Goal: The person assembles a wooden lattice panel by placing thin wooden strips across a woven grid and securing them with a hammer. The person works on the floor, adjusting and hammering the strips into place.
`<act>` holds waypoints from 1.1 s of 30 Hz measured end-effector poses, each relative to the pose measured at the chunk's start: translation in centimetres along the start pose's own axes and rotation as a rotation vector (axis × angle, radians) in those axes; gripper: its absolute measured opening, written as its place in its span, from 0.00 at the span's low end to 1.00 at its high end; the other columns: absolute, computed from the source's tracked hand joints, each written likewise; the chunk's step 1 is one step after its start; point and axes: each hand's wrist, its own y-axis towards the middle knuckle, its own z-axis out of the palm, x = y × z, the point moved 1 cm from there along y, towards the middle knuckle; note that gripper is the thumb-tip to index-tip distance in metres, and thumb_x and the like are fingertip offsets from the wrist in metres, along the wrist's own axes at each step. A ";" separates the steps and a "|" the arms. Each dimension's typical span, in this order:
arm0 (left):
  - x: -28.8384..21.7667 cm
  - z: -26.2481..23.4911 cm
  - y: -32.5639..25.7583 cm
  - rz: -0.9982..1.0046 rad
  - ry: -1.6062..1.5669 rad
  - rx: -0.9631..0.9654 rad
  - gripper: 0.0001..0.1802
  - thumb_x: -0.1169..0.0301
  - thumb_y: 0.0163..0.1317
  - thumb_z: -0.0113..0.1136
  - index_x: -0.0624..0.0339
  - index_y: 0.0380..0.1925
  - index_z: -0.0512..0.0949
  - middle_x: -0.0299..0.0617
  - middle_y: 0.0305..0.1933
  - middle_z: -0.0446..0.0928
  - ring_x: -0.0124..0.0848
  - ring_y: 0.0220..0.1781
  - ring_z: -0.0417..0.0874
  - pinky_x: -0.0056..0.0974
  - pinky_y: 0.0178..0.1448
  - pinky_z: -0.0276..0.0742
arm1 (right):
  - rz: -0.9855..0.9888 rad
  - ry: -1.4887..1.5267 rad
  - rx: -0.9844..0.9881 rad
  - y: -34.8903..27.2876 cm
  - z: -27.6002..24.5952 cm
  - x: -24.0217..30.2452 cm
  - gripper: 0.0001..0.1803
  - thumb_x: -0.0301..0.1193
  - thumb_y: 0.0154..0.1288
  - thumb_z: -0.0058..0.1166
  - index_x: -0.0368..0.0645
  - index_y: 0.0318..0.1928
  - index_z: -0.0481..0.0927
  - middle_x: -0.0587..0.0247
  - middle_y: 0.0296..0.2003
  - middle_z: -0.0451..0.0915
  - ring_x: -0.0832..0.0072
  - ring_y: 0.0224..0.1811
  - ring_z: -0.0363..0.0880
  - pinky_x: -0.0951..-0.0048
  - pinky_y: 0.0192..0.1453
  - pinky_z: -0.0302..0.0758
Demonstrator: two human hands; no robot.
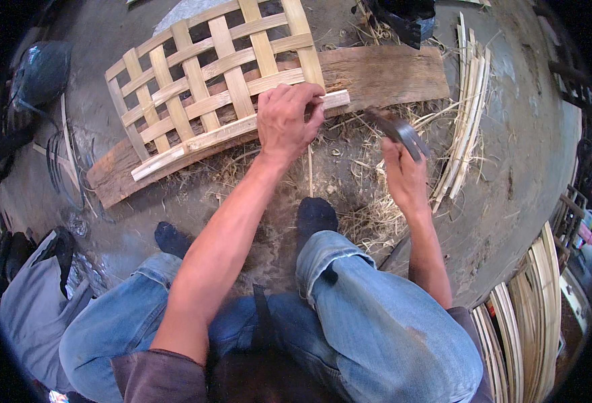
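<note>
A lattice panel of flat woven bamboo strips lies tilted in front of me, on a weathered wooden plank. Along its near edge runs a pale straight bamboo batten. My left hand is over the batten near the panel's right corner, thumb and forefinger pinched together; whatever is between them is too small to make out. To the right, my right hand is closed around a dark, curved metal tool, blurred by motion and held just above the floor, apart from the panel.
Long split bamboo strips lie in a bundle to the right, with more strips at the lower right. Shavings litter the floor around my feet. A dark container stands beyond the plank; grey cloth lies at left.
</note>
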 end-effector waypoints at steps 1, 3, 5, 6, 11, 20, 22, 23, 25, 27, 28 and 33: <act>0.1 0.0 -0.1 -0.011 -0.001 -0.001 0.12 0.70 0.53 0.69 0.46 0.38 0.80 0.28 0.31 0.83 0.31 0.39 0.81 0.39 0.51 0.68 | 0.041 -0.006 0.052 0.1 0.2 0.2 0.17 0.39 0.75 0.51 0.37 0.52 0.76 0.48 0.28 0.78 0.57 0.30 0.80 0.58 0.36 0.73; 0.2 -0.1 -0.1 -0.015 -0.008 -0.008 0.13 0.71 0.52 0.69 0.47 0.39 0.79 0.28 0.31 0.83 0.31 0.39 0.81 0.39 0.51 0.68 | 0.019 0.041 0.101 0.2 0.9 1.1 0.18 0.41 0.77 0.49 0.36 0.50 0.77 0.46 0.27 0.77 0.50 0.29 0.78 0.55 0.35 0.72; 0.2 -0.2 -0.1 -0.002 -0.021 -0.020 0.14 0.71 0.52 0.69 0.47 0.40 0.79 0.29 0.30 0.84 0.31 0.39 0.81 0.40 0.51 0.69 | -0.085 0.033 0.096 0.7 2.0 1.5 0.22 0.44 0.79 0.44 0.36 0.47 0.78 0.52 0.28 0.76 0.58 0.30 0.77 0.59 0.37 0.72; 0.3 -0.1 -0.1 -0.007 -0.010 -0.012 0.15 0.71 0.52 0.69 0.47 0.40 0.79 0.29 0.30 0.83 0.31 0.39 0.81 0.40 0.51 0.69 | -0.138 0.025 0.088 1.1 2.5 1.8 0.24 0.46 0.80 0.41 0.35 0.46 0.79 0.54 0.29 0.76 0.63 0.30 0.76 0.62 0.37 0.72; 0.1 0.0 0.0 -0.003 -0.023 0.005 0.16 0.72 0.51 0.69 0.46 0.41 0.78 0.29 0.30 0.83 0.31 0.39 0.82 0.40 0.52 0.69 | -0.250 0.067 0.085 1.9 4.0 2.4 0.20 0.41 0.80 0.43 0.36 0.48 0.78 0.43 0.29 0.77 0.44 0.32 0.78 0.54 0.36 0.74; 0.2 -0.3 -0.2 0.000 -0.007 0.012 0.17 0.71 0.51 0.68 0.50 0.42 0.78 0.32 0.33 0.83 0.36 0.39 0.81 0.41 0.50 0.68 | -0.249 0.057 0.076 2.2 4.0 3.3 0.20 0.42 0.79 0.44 0.37 0.50 0.78 0.46 0.30 0.78 0.48 0.31 0.78 0.56 0.36 0.75; 0.2 -0.2 -0.1 0.004 -0.033 0.015 0.17 0.72 0.52 0.68 0.50 0.43 0.78 0.32 0.33 0.83 0.35 0.39 0.81 0.41 0.50 0.69 | -0.294 0.100 0.028 2.0 3.8 3.0 0.20 0.42 0.79 0.44 0.37 0.50 0.78 0.47 0.29 0.78 0.50 0.30 0.78 0.58 0.36 0.75; 0.2 -0.1 -0.1 0.007 -0.048 0.016 0.17 0.72 0.52 0.68 0.50 0.43 0.78 0.32 0.33 0.83 0.35 0.39 0.81 0.41 0.50 0.69 | -0.260 0.100 0.019 2.0 3.5 3.0 0.19 0.41 0.79 0.45 0.37 0.51 0.78 0.48 0.29 0.78 0.52 0.29 0.78 0.59 0.35 0.74; 0.2 -0.4 0.0 -0.006 -0.056 0.029 0.19 0.72 0.53 0.68 0.51 0.46 0.78 0.33 0.34 0.83 0.35 0.41 0.82 0.42 0.51 0.70 | -0.196 0.108 0.006 1.9 2.8 3.5 0.17 0.39 0.78 0.47 0.38 0.51 0.78 0.50 0.28 0.78 0.56 0.28 0.78 0.62 0.35 0.74; 0.2 -0.8 0.0 -0.014 -0.086 0.065 0.21 0.71 0.54 0.68 0.52 0.49 0.78 0.34 0.36 0.83 0.35 0.43 0.82 0.43 0.52 0.72 | -0.029 0.009 0.120 1.4 1.5 4.2 0.16 0.38 0.76 0.49 0.38 0.52 0.78 0.52 0.28 0.77 0.61 0.28 0.78 0.63 0.34 0.73; 0.2 -1.2 0.0 -0.017 -0.111 0.093 0.22 0.71 0.54 0.68 0.52 0.50 0.77 0.35 0.38 0.83 0.36 0.45 0.82 0.44 0.52 0.72 | 0.055 -0.040 0.177 1.0 1.1 4.4 0.16 0.37 0.75 0.50 0.38 0.52 0.78 0.53 0.27 0.77 0.63 0.28 0.78 0.64 0.34 0.73; 0.9 -3.2 0.5 0.074 0.017 0.072 0.18 0.68 0.55 0.70 0.52 0.46 0.79 0.38 0.46 0.79 0.39 0.50 0.79 0.44 0.55 0.72 | 0.185 0.041 0.161 -1.8 -0.8 3.2 0.17 0.35 0.72 0.53 0.37 0.55 0.77 0.57 0.29 0.76 0.74 0.29 0.74 0.68 0.35 0.72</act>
